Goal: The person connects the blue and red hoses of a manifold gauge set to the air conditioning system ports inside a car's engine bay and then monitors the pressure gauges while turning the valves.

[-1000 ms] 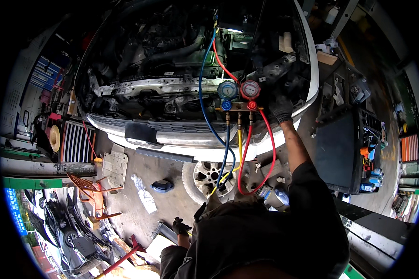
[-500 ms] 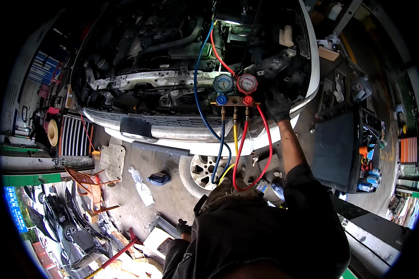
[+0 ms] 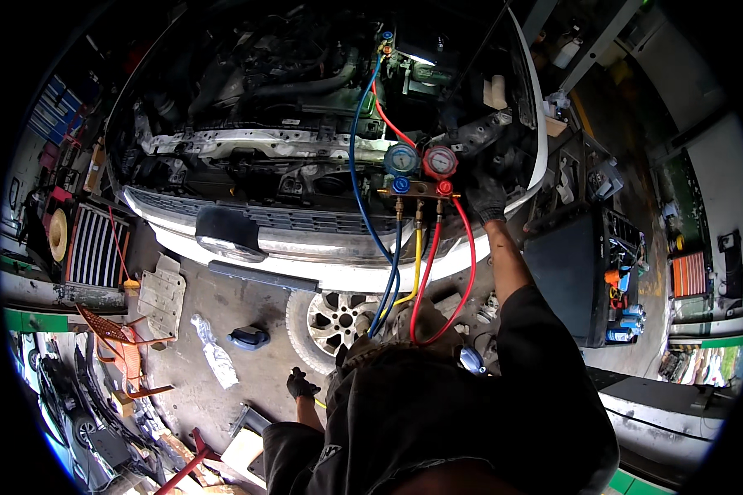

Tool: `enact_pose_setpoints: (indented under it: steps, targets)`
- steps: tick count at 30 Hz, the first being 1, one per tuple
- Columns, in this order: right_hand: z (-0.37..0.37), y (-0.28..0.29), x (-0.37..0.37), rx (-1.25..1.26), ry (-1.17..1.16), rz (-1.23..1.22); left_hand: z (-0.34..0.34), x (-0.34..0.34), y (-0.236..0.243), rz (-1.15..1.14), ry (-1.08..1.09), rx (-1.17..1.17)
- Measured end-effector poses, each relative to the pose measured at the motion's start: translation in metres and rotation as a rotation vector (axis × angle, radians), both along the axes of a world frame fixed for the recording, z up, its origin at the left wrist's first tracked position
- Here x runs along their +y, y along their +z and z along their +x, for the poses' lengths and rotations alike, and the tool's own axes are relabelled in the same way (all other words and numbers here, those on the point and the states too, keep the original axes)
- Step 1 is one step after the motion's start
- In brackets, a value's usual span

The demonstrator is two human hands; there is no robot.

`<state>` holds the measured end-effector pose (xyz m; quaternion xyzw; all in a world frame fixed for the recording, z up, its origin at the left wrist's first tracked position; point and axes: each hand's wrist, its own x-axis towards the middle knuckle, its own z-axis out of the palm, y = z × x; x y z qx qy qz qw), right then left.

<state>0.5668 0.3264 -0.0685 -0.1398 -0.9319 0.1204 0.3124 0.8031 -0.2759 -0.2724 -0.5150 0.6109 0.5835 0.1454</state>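
Note:
A manifold gauge set (image 3: 421,188) with a blue dial and a red dial sits at the front of a car's open engine bay. Blue (image 3: 397,247), yellow (image 3: 418,247) and red (image 3: 472,247) hoses hang from it in loops. My right hand (image 3: 486,198), in a dark glove, reaches to the bay's front edge just right of the gauges; its fingers blend into the dark parts, so their grip is unclear. Low over the floor, my gloved left hand (image 3: 303,384) has its fingers loosely apart, with nothing visible in them.
The white front bumper (image 3: 305,268) spans the view, with a loose wheel (image 3: 334,322) on the floor before it. A dark tool cart (image 3: 565,276) stands at right. An orange chair (image 3: 124,351), a blue container (image 3: 248,337) and plastic wrap (image 3: 213,351) lie leftward.
My left hand has come forward and left, out from beside my body. The whole view has shifted slightly; my right hand stays beside the gauges.

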Motion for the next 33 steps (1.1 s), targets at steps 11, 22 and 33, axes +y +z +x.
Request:
enact_pose_setpoints:
  steps: [11, 22, 33]
  targets:
    - [-0.008, -0.010, 0.016, -0.077, -0.028, 0.018, 0.020, -0.012, -0.038, -0.136, 0.089, -0.075]
    - [-0.007, 0.000, 0.004, -0.114, -0.028, -0.013, 0.022, -0.018, -0.037, -0.370, -0.155, 0.068]
    - [-0.004, 0.002, 0.001, -0.174, -0.081, -0.020, -0.002, -0.020, -0.050, -0.387, -0.335, 0.030]
